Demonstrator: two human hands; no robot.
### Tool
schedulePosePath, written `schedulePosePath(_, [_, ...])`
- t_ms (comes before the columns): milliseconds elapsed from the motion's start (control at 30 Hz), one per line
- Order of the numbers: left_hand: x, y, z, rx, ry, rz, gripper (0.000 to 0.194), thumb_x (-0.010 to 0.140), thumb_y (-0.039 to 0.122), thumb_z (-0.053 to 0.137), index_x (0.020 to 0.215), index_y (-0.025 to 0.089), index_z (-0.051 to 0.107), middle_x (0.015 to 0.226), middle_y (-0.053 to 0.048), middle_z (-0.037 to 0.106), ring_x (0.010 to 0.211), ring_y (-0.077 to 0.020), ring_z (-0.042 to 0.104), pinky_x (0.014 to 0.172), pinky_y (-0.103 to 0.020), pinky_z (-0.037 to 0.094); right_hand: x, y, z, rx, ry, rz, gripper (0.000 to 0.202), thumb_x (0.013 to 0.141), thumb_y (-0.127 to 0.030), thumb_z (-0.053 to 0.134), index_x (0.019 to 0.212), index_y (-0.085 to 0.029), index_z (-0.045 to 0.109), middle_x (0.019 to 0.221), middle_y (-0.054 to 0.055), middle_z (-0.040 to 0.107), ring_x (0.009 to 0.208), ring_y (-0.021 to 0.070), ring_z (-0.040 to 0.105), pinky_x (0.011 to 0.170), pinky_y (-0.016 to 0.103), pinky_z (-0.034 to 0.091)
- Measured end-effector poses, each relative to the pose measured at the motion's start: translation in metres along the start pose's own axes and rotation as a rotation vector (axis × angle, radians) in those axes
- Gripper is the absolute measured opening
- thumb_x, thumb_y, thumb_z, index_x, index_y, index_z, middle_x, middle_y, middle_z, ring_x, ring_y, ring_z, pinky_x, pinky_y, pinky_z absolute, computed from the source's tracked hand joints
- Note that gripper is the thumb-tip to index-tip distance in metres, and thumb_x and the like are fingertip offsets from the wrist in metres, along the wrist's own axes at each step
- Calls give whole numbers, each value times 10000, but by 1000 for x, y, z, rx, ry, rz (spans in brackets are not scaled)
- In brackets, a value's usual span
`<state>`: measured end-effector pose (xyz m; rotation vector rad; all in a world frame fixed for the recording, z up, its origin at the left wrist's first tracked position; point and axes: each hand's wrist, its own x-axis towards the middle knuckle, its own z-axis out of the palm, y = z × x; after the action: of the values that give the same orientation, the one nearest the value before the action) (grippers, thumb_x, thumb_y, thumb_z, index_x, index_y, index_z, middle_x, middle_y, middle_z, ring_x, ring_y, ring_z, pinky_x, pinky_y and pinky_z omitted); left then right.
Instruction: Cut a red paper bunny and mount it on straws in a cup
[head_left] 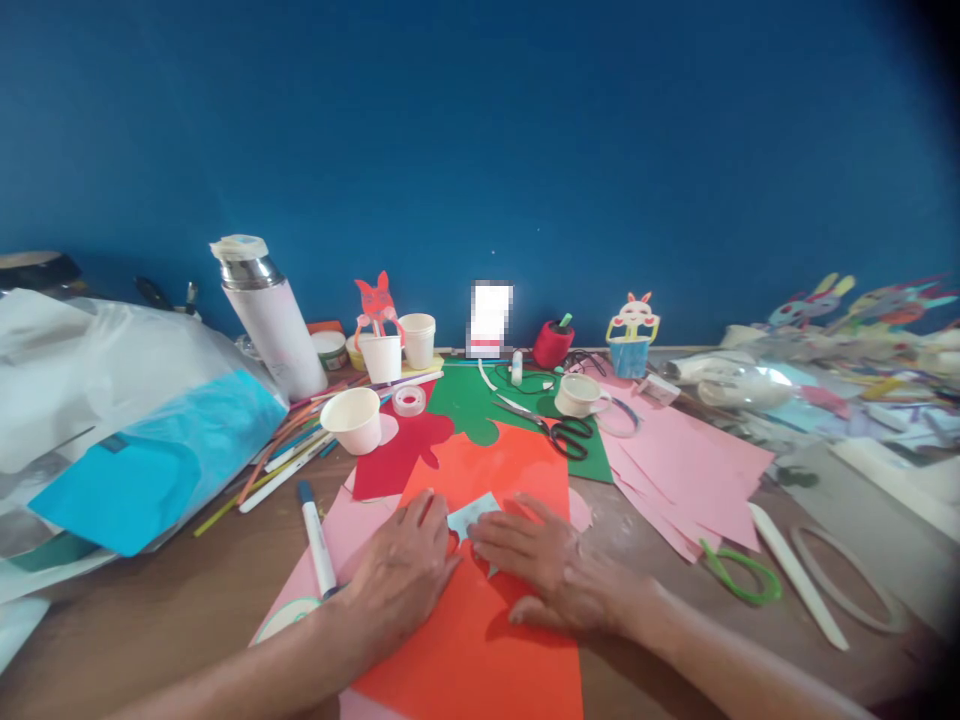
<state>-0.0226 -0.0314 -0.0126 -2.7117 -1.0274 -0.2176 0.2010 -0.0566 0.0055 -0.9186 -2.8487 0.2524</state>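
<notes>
An orange sheet of paper [510, 655] lies in front of me, with a small light blue paper piece [474, 512] on it. My left hand [409, 565] rests on the sheet at the left of the blue piece, fingers bent and close together; whether anything is under them is hidden. From the right, my right hand [551, 565] lies flat with its fingers stretched over the right part of the blue piece and its thumb apart. Black-handled scissors [562, 432] lie open beyond the hands. A marker [318, 540] sits left of my left hand.
White cups [352, 420], a tape roll [409, 401] and a flask [274, 330] stand at the left, near a plastic bag [135, 360]. Pink sheets [690, 450], a mug [579, 396] and a green loop [742, 580] are at the right. A blurred bright device stands by the wall.
</notes>
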Motion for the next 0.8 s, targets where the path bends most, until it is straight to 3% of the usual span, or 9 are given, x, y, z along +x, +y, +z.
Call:
schedulePosePath(200, [-1, 1, -1, 12, -6, -15, 282, 857, 253, 400, 988, 101, 598, 1070, -153, 556, 997, -249, 509, 831, -382, 433, 0, 7, -1, -11, 26, 90, 690, 828, -575, 358, 1373, -168, 240, 1384, 106, 348, 1285, 229, 282, 1076, 473, 83])
schedulePosePath(400, [-3, 0, 3, -23, 1, 8, 237, 847, 206, 408, 984, 145, 592, 1104, -143, 539, 1069, -258, 467, 868, -406, 403, 5, 3, -4, 58, -44, -44, 647, 842, -557, 351, 1359, -175, 279, 1364, 87, 385, 1287, 205, 284, 1086, 449, 60])
schedulePosePath(600, [-3, 1, 0, -17, 1, -7, 274, 855, 223, 403, 1009, 93, 588, 1100, -180, 544, 1043, -268, 493, 855, -406, 411, 6, 6, -3, 53, -32, 43, 682, 837, -565, 353, 1381, -178, 213, 1408, 77, 306, 1299, 206, 258, 1087, 443, 79])
schedulePosePath(800, [-1, 1, 0, -15, -18, -6, 253, 851, 203, 400, 972, 98, 595, 1078, -153, 546, 995, -265, 505, 811, -386, 442, 9, 11, -4, -46, 115, 154, 481, 885, -443, 367, 1297, -196, 386, 1313, 71, 459, 1215, 181, 393, 1073, 416, 140])
